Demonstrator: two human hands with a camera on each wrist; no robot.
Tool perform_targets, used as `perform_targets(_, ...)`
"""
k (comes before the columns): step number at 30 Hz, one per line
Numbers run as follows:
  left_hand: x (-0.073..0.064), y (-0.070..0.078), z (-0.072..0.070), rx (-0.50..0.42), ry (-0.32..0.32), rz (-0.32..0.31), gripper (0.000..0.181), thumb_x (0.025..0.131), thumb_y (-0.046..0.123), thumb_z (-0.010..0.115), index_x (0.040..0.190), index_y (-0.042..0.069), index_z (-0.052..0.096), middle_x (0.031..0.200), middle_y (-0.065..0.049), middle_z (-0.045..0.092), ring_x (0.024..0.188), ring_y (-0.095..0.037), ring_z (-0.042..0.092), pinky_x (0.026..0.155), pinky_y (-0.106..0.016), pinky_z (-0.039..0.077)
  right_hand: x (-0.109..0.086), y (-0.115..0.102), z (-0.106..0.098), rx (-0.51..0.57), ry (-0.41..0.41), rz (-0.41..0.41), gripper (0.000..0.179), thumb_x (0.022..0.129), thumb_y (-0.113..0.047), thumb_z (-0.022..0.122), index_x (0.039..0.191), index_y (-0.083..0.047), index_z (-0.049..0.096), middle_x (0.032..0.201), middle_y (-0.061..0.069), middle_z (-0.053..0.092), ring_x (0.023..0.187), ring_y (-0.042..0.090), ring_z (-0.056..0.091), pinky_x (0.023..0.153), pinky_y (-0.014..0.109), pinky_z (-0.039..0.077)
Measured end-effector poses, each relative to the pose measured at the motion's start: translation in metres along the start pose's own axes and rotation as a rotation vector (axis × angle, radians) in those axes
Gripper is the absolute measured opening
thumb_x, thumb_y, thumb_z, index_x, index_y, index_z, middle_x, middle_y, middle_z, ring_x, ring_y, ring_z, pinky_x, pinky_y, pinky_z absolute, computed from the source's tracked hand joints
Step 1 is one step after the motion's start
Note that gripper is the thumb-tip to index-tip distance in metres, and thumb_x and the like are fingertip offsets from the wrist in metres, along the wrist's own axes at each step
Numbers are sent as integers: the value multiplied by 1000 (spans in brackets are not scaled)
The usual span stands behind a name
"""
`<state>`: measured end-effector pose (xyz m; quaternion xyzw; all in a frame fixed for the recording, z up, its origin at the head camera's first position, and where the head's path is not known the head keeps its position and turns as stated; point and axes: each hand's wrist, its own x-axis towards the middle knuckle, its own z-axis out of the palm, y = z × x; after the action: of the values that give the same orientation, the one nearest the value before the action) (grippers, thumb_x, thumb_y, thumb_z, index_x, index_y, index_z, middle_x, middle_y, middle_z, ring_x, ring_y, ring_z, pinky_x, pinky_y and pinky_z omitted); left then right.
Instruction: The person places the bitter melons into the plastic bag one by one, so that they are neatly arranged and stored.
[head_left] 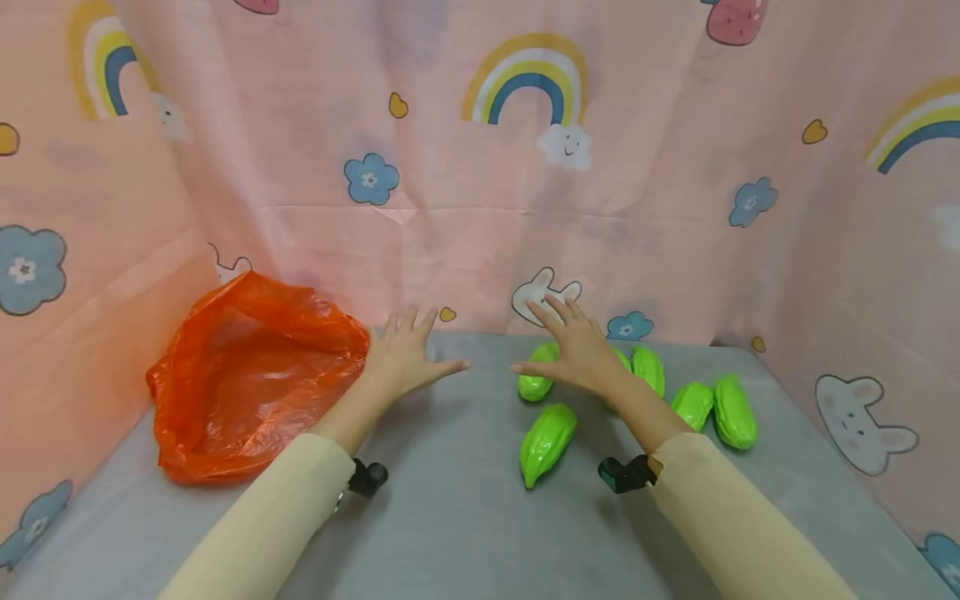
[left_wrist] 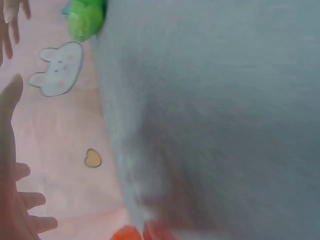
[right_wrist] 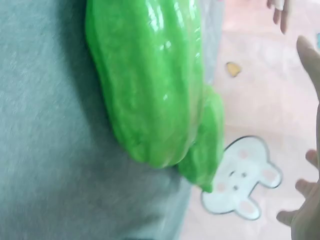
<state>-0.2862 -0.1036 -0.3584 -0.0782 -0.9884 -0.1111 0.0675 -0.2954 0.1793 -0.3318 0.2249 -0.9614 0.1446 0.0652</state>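
Both hands are held up over the grey table with fingers spread and nothing in them. My left hand [head_left: 399,358] is just right of an orange plastic bag [head_left: 255,392], whose wide mouth faces the camera. My right hand [head_left: 581,354] overlaps some bright green, ribbed gourds in the head view. One gourd [head_left: 537,372] shows behind its thumb, and another gourd [head_left: 547,443] lies nearer the front with its pointed tip toward me. In the right wrist view a large glossy gourd [right_wrist: 150,85] fills the middle, with a second gourd [right_wrist: 205,140] behind it.
More green gourds lie at the right: one gourd [head_left: 648,371] at the back, then a gourd [head_left: 693,406] beside a longer gourd [head_left: 735,412]. A pink printed curtain [head_left: 450,250] encloses the back and both sides of the grey table [head_left: 442,517].
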Motion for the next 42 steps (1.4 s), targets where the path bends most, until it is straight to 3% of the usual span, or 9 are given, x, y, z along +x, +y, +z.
perform_targets(4,-23,-13,-10,-67,78,58,99,85,74,59,161,19,29,163,-13,35,150,-39,32,120,-68,20,-10,-2,-2,103,57,-103,97,83,-53,77,161,-26,27,167,13,26,153,43,24,111,73,31)
perform_targets(11,-77,-55,-34,-103,317,187,59,91,39,73,139,7,58,137,-15,63,125,-36,58,111,-55,43,-26,-13,14,223,161,-241,84,83,-40,82,154,-17,44,158,13,43,143,41,43,108,65,42)
perform_targets(15,-105,-82,-42,-116,393,167,48,90,28,75,132,6,63,132,-16,64,121,-38,58,105,-58,48,-35,-17,24,262,185,-302,74,81,-36,83,145,-13,54,153,12,49,141,39,45,108,64,43)
perform_targets(20,-128,-112,-52,-137,496,160,38,88,18,76,123,8,68,134,-17,62,126,-40,54,110,-62,40,-47,-15,35,289,190,-360,68,80,-34,84,141,-16,59,149,10,53,139,36,48,106,62,45)
perform_targets(27,-144,-146,-55,-266,709,122,19,84,8,75,103,7,78,132,-17,64,131,-43,50,117,-62,32,-66,-1,56,370,243,-290,56,82,-24,83,134,-16,64,142,7,61,133,28,54,105,50,49)
perform_targets(32,-146,-167,-52,-273,663,119,26,86,12,73,112,7,77,151,-25,46,145,-50,31,124,-66,8,-70,8,68,498,312,-257,47,84,-12,79,130,-12,67,136,6,66,130,12,57,109,20,41)
perform_targets(35,-148,-179,-50,-294,592,74,32,90,16,72,120,6,74,161,-26,32,150,-54,17,123,-68,0,-70,11,73,552,304,-254,37,85,-7,76,121,-11,71,132,5,67,128,9,57,109,18,38)
perform_targets(39,-152,-190,-48,-343,513,-28,35,93,20,69,124,3,71,167,-25,17,152,-56,6,120,-73,-1,-72,15,77,607,254,-245,29,86,-7,74,114,-9,73,130,5,68,126,10,57,109,23,38)
perform_targets(42,-155,-194,-48,-357,442,-109,40,96,24,66,129,2,68,169,-24,7,151,-57,6,113,-80,8,-73,18,79,646,215,-265,34,85,-7,75,119,-9,72,131,7,66,127,7,56,110,19,35)
